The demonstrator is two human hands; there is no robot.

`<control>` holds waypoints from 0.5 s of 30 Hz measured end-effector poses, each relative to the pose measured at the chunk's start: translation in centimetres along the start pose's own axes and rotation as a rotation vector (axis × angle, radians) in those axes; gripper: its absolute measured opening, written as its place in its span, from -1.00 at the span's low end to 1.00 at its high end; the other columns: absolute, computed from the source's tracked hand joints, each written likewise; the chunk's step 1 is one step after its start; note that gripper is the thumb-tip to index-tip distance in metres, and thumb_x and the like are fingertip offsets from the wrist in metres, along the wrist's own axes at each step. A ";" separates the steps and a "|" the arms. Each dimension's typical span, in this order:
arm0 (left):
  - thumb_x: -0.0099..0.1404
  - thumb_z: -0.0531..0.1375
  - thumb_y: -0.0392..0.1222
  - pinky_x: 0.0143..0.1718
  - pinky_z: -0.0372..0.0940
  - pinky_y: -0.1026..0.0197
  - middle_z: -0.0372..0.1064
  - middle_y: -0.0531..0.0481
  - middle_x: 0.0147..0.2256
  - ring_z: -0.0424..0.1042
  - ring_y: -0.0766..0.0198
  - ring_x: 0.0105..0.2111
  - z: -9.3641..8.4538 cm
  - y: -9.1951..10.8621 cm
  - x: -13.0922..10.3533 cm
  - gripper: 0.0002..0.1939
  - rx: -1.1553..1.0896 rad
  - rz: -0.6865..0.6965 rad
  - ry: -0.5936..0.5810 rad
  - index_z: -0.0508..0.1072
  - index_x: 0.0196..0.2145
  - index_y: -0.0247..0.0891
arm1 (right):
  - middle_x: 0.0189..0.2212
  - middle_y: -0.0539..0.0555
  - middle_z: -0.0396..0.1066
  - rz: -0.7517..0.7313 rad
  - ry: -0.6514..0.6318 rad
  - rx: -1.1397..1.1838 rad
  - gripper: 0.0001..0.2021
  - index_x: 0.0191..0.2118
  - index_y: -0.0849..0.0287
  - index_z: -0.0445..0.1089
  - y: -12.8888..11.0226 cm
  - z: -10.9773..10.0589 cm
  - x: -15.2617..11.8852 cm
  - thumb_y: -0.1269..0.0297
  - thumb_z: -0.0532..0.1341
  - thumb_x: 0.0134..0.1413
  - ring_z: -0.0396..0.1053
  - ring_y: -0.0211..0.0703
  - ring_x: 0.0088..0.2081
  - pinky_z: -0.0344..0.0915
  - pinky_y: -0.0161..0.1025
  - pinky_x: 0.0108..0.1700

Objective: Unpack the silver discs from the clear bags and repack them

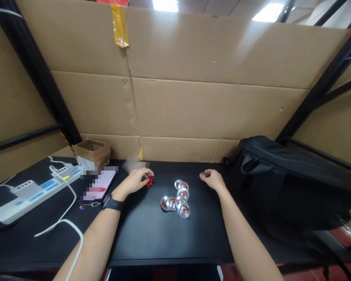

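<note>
Silver discs (178, 197) clustered mid-table lying flat, their row running toward you, your left hand (137, 180) pinching small red parts (149, 181), your right hand (213, 179) closed on one disc (203, 175), open black table (152, 238) nearer you, black bag (280, 171) crowding the right.

Hands (137, 180) (213, 179) beside silver discs (178, 198), perhaps holding parts.

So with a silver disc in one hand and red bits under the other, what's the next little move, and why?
Probably bring the left hand with a red piece over to the disc in the right hand: the discs in the pile already carry red parts, this one seemingly not.
</note>
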State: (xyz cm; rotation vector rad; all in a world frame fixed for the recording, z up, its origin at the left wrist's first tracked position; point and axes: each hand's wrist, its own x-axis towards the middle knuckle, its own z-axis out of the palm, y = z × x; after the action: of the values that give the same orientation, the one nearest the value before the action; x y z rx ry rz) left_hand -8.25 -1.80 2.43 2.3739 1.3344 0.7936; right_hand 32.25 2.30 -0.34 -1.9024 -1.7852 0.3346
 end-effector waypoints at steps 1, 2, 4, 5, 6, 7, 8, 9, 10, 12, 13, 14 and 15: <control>0.21 0.14 -0.30 -0.15 0.36 0.21 0.51 -0.03 -0.18 0.51 0.22 -0.25 -0.1 0.1 0.0 -0.73 0.005 0.001 0.000 0.50 -0.15 -0.16 | -0.17 0.18 0.53 -0.020 0.010 -0.019 -0.68 -0.13 0.14 0.55 -0.1 -0.1 -0.1 0.14 0.32 -0.02 0.47 0.03 -0.12 0.31 -0.19 -0.11; 0.22 0.13 -0.29 -0.14 0.35 0.21 0.51 -0.03 -0.19 0.51 0.22 -0.25 -0.1 0.2 0.0 -0.75 0.011 0.002 0.002 0.51 -0.15 -0.16 | -0.16 0.18 0.51 -0.046 0.033 -0.042 -0.70 -0.12 0.14 0.55 -0.4 -0.2 -0.3 0.17 0.31 0.00 0.45 0.03 -0.12 0.30 -0.17 -0.08; 0.24 0.14 -0.26 -0.12 0.34 0.20 0.51 -0.03 -0.21 0.50 0.21 -0.24 -0.2 0.3 0.0 -0.77 0.021 0.007 0.008 0.51 -0.16 -0.17 | -0.10 0.19 0.45 -0.142 0.079 -0.069 -0.70 -0.08 0.12 0.53 -1.2 -0.7 -0.9 0.22 0.30 0.03 0.39 0.04 -0.07 0.27 -0.11 0.00; 0.25 0.14 -0.24 -0.12 0.33 0.20 0.51 -0.03 -0.21 0.49 0.20 -0.23 -0.2 0.3 0.0 -0.77 0.024 0.012 0.014 0.51 -0.15 -0.18 | -0.07 0.18 0.42 -0.222 0.069 -0.059 -0.70 -0.07 0.10 0.52 -1.8 -1.1 -1.3 0.24 0.31 0.03 0.36 0.04 -0.04 0.25 -0.09 0.04; 0.26 0.14 -0.23 -0.11 0.33 0.19 0.51 -0.04 -0.20 0.49 0.19 -0.22 -0.2 0.2 0.1 -0.78 0.027 0.017 0.021 0.51 -0.15 -0.18 | -0.04 0.16 0.39 -0.317 0.033 -0.032 -0.71 -0.07 0.08 0.52 -2.5 -1.4 -1.7 0.25 0.32 0.04 0.33 0.04 -0.01 0.23 -0.07 0.08; 0.28 0.14 -0.22 -0.09 0.32 0.18 0.50 -0.04 -0.19 0.48 0.19 -0.21 -0.1 0.2 0.2 -0.78 0.030 0.022 0.029 0.51 -0.15 -0.18 | -0.03 0.13 0.37 -0.423 -0.041 0.009 -0.73 -0.08 0.04 0.52 -3.3 -1.7 -2.2 0.24 0.33 0.04 0.31 0.02 0.00 0.21 -0.07 0.10; 0.29 0.14 -0.21 -0.08 0.31 0.16 0.49 -0.05 -0.18 0.47 0.17 -0.19 -0.1 0.3 0.4 -0.79 0.030 0.025 0.037 0.51 -0.15 -0.18 | -0.02 0.11 0.35 -0.522 -0.129 0.051 -0.75 -0.11 0.01 0.53 -4.2 -2.0 -2.8 0.22 0.35 0.04 0.29 0.00 0.02 0.20 -0.07 0.12; 0.30 0.13 -0.20 -0.06 0.31 0.14 0.49 -0.06 -0.17 0.46 0.16 -0.17 -0.1 0.7 0.5 -0.79 0.026 0.028 0.043 0.51 -0.15 -0.18 | 0.00 0.09 0.32 -0.599 -0.211 0.080 -0.76 -0.13 -0.01 0.54 -5.0 -2.2 -3.3 0.20 0.38 0.03 0.27 -0.01 0.03 0.18 -0.07 0.14; 0.31 0.13 -0.18 -0.03 0.30 0.12 0.48 -0.07 -0.16 0.44 0.14 -0.15 -0.2 1.3 0.7 -0.79 0.011 0.031 0.050 0.52 -0.15 -0.18 | 0.00 0.08 0.31 -0.651 -0.280 0.092 -0.77 -0.16 -0.03 0.55 -5.8 -2.4 -3.8 0.18 0.40 0.00 0.26 -0.01 0.03 0.17 -0.06 0.15; 0.33 0.14 -0.14 0.02 0.27 0.06 0.46 -0.09 -0.14 0.42 0.11 -0.11 -0.5 3.7 0.8 -0.78 -0.074 0.056 0.072 0.52 -0.14 -0.18 | -0.03 0.06 0.31 -0.704 -0.363 0.100 -0.80 -0.23 -0.04 0.57 -7.1 -2.4 -4.7 0.15 0.44 -0.04 0.26 -0.01 0.01 0.15 -0.06 0.15; 0.34 0.14 -0.12 0.05 0.26 0.04 0.44 -0.10 -0.10 0.40 0.10 -0.07 -0.7 5.6 0.6 -0.77 -0.158 0.087 0.097 0.51 -0.11 -0.18 | -0.05 0.05 0.31 -0.717 -0.386 0.102 -0.81 -0.25 -0.03 0.58 -7.5 -2.3 -5.0 0.15 0.44 -0.04 0.26 -0.02 -0.01 0.15 -0.06 0.15; 0.34 0.16 -0.10 0.07 0.25 0.03 0.41 -0.12 -0.06 0.38 0.09 -0.03 -1.0 7.8 0.2 -0.75 -0.274 0.138 0.129 0.50 -0.07 -0.18 | -0.08 0.05 0.32 -0.727 -0.404 0.109 -0.84 -0.27 -0.03 0.58 -7.9 -2.2 -5.2 0.17 0.44 -0.03 0.27 -0.03 -0.03 0.16 -0.08 0.14; 0.34 0.17 -0.09 0.08 0.26 0.01 0.39 -0.14 -0.03 0.36 0.08 -0.01 -1.3 10.2 -0.4 -0.71 -0.407 0.200 0.166 0.47 -0.01 -0.18 | -0.09 0.04 0.33 -0.734 -0.422 0.116 -0.87 -0.28 -0.02 0.58 -8.1 -2.1 -5.4 0.18 0.43 -0.01 0.27 -0.04 -0.04 0.16 -0.09 0.13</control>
State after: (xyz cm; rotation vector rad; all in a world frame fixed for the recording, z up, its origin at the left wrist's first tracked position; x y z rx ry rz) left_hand -2.19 -7.52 8.54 2.1687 0.8894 1.2126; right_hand 25.81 -3.30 4.77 -1.0281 -2.5210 0.5713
